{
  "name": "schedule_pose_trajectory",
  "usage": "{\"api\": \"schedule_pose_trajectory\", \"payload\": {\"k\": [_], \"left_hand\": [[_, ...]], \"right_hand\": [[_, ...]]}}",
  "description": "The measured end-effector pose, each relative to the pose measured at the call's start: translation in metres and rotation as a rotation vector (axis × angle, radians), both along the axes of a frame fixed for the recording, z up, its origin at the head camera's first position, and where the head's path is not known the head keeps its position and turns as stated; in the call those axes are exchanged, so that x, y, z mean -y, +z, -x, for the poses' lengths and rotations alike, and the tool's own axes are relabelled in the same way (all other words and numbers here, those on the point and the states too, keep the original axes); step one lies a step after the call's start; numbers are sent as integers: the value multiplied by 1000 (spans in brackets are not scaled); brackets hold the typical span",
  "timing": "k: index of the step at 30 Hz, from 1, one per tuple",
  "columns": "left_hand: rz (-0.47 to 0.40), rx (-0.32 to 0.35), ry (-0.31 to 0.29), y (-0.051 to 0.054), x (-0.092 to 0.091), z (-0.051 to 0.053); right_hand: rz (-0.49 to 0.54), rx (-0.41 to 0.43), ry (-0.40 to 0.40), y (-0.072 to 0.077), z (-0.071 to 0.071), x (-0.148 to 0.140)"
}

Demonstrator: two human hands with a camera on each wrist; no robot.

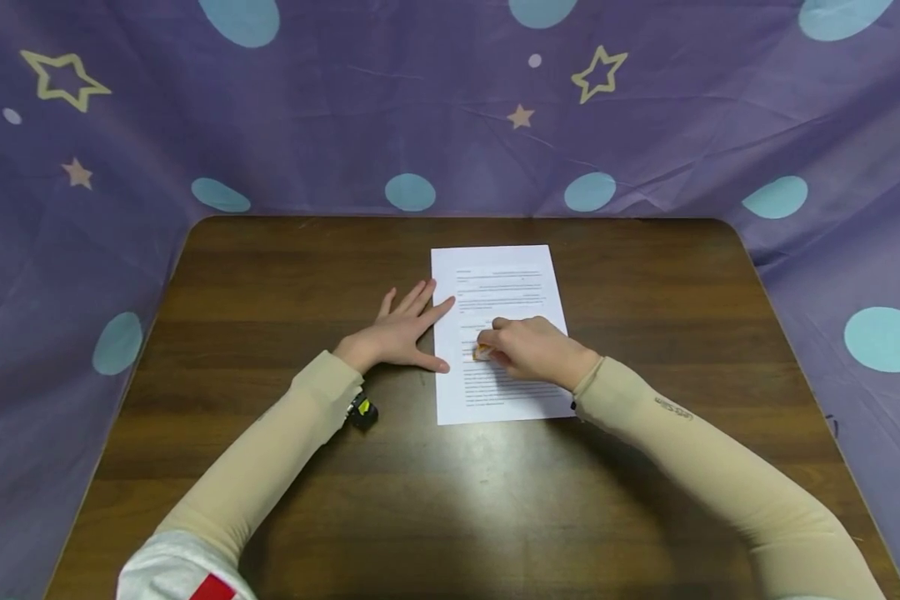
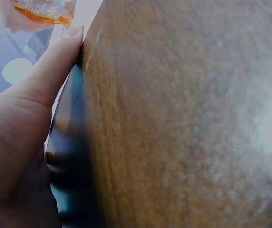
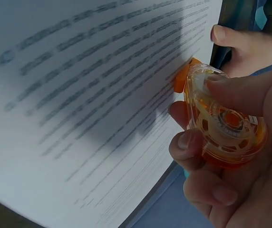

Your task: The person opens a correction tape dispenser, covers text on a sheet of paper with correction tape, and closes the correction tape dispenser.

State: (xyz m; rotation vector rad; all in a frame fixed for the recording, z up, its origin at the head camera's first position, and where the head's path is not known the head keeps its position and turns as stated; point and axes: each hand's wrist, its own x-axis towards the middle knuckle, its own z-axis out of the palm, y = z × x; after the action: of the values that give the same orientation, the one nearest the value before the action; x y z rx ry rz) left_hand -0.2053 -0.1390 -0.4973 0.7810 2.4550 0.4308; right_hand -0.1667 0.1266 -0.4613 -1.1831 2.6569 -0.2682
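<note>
A printed sheet of paper [image 1: 506, 267] lies on the wooden table. My right hand [image 1: 536, 348] grips a clear and orange correction tape dispenser [image 3: 228, 118], thumb on one side and fingers curled on the other. The dispenser's orange tip [image 3: 182, 78] is at the printed lines near the left side of the sheet; whether it touches the paper I cannot tell. My left hand [image 1: 397, 335] rests with spread, straight fingers on the sheet's left edge. In the left wrist view its thumb [image 2: 55, 66] lies at the paper's edge, and part of the dispenser [image 2: 43, 14] shows beyond.
The brown table [image 1: 307, 275] extends around the sheet on all sides. Behind it and at both sides hangs a purple curtain [image 1: 450, 108] with stars and blue dots. A black device [image 1: 362, 412] sits at the left wrist.
</note>
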Motion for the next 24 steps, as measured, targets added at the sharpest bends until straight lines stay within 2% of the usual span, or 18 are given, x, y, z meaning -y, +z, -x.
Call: {"api": "schedule_pose_trajectory", "payload": {"k": [11,18,24], "left_hand": [[5,-30,-11,-2,1,0],[3,-4,-4,-9,2,3],[20,-9,0,-15,2,5]], "right_hand": [[39,-6,-18,-1,-1,-20],[57,-24,-18,-3,-1,-30],[48,-34,-24,-5,0,-39]]}}
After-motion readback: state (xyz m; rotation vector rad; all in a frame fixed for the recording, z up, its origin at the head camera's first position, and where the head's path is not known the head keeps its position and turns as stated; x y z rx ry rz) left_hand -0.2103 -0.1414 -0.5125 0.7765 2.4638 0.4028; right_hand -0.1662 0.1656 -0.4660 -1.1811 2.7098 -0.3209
